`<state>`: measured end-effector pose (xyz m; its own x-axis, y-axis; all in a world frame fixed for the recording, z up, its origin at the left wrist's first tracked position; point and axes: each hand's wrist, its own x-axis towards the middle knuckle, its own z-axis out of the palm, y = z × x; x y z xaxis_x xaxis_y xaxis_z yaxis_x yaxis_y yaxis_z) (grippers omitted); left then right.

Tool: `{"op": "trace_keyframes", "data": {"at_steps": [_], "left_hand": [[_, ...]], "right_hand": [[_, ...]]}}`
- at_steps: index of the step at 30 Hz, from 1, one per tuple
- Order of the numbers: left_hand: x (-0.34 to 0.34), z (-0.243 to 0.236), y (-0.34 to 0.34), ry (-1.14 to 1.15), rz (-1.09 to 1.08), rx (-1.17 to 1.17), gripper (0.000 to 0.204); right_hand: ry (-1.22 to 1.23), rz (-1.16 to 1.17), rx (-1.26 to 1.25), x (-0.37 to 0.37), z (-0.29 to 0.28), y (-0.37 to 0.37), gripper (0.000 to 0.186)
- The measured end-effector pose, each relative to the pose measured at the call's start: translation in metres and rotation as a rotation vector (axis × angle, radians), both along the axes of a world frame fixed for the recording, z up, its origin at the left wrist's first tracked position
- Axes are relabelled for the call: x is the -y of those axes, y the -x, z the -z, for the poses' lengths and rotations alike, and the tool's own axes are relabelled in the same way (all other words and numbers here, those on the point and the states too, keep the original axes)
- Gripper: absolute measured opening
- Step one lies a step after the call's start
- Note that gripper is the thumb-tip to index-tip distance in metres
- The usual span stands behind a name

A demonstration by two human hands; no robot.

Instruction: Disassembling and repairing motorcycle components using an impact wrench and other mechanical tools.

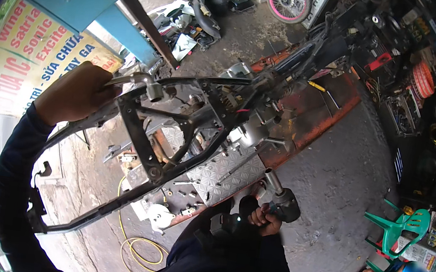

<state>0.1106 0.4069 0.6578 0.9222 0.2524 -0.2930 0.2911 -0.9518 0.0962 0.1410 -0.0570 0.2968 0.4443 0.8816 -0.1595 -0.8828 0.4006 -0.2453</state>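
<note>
One bolting step, we judge: left hand clasps bent metal piece at motorcycle frame; right hand grips impact wrench; next needs socket aligned.

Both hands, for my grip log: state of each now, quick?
Left hand: closed on a shiny metal piece.
Right hand: closed, holding an impact wrench.

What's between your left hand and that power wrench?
In the head view, the black motorcycle frame and some diamond-patterned metal plate lie between the left hand and the impact wrench.
</note>
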Motion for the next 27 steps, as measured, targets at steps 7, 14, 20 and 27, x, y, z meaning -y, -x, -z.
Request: {"op": "trace_keyframes", "data": {"at_steps": [7, 14, 20, 27], "left_hand": [[0.125, -0.092, 0.176, 0.197, -0.239, -0.036, 0.032], [0.313, 0.091, 0.461, 0.925, -1.189, 0.315, 0.031], [0.517, 0.290, 0.581, 1.509, -2.315, 0.653, 0.035], [0.530, 0.308, 0.747, 1.233, -2.346, 0.545, 0.038]], "right_hand": [[-0.187, -0.273, 0.298, 0.006, -0.069, 0.006, 0.032], [-0.297, -0.669, 0.219, -0.026, -0.092, 0.096, 0.039], [-0.300, -0.932, 0.368, -0.075, -0.109, 0.216, 0.048], [-0.152, -0.935, 0.431, -0.186, -0.106, 0.421, 0.038]]}}
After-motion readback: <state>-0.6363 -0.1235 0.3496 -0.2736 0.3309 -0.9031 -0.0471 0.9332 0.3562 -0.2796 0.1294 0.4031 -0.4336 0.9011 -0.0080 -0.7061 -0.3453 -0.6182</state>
